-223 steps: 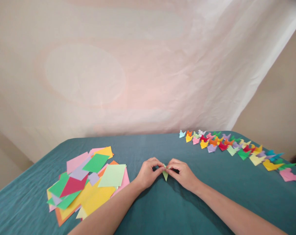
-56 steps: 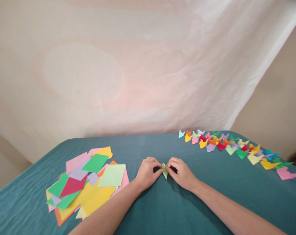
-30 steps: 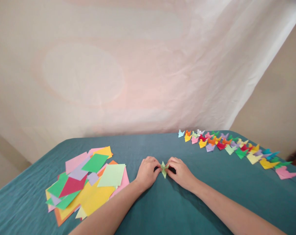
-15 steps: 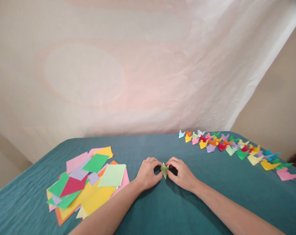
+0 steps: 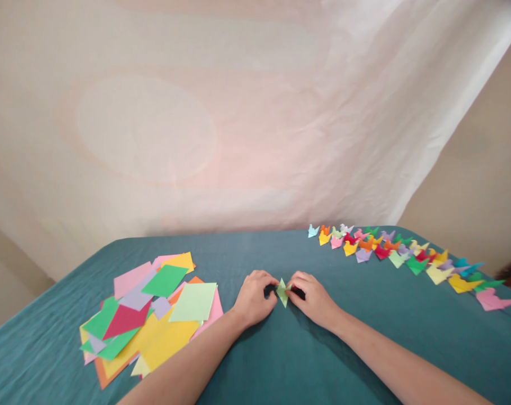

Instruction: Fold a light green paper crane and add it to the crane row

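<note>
A small light-green folded paper piece (image 5: pixel 283 292) sits between my two hands just above the teal tablecloth (image 5: pixel 281 360). My left hand (image 5: pixel 255 297) pinches its left side with curled fingers. My right hand (image 5: pixel 312 297) pinches its right side the same way. The piece's pointed tip faces down toward me. Both forearms stretch in from the bottom edge.
A loose pile of coloured square paper sheets (image 5: pixel 148 309) lies to the left of my hands. Several finished folded paper cranes (image 5: pixel 401 256) in many colours run in rows along the table's right side. A pale cloth backdrop (image 5: pixel 222 124) hangs behind the table.
Both hands stay in the same spot, fingers shifting slightly on the green piece. The piece looks more compact than 7.4 s ago. Nothing else has moved.
</note>
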`<state>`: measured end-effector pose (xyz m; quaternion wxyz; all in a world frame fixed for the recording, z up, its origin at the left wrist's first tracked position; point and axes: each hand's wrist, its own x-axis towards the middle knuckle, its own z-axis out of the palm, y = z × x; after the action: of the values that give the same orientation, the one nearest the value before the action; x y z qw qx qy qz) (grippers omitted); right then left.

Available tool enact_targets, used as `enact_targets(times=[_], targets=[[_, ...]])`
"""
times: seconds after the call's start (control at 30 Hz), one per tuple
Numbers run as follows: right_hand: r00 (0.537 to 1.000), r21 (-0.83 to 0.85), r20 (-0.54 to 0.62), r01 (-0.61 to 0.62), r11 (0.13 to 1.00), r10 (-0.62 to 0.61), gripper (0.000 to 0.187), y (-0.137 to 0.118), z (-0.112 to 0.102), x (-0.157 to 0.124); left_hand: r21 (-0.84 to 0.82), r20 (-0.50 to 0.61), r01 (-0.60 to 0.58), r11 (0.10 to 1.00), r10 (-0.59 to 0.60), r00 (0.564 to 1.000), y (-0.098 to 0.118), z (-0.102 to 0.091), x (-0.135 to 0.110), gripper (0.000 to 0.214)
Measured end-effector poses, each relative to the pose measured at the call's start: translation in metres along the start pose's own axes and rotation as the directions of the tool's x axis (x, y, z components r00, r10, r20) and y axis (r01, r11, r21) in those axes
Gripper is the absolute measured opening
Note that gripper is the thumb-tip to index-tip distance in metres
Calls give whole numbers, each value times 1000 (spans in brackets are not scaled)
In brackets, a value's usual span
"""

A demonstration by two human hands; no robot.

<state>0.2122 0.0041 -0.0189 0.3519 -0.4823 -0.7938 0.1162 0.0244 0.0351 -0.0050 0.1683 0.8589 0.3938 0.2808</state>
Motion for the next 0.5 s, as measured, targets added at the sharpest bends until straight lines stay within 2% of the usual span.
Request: enact_targets(times=[0.23,0.5], targets=[[1000,-19,14,12,1000,-11,9,-1,-1,0,-31,12,5,1000,-4,1000,1,-1,0,35],[1000,-35,-2,1,999,-1,9,-1,0,1,-38,8,-12,999,12,1000,2,-1,0,34]])
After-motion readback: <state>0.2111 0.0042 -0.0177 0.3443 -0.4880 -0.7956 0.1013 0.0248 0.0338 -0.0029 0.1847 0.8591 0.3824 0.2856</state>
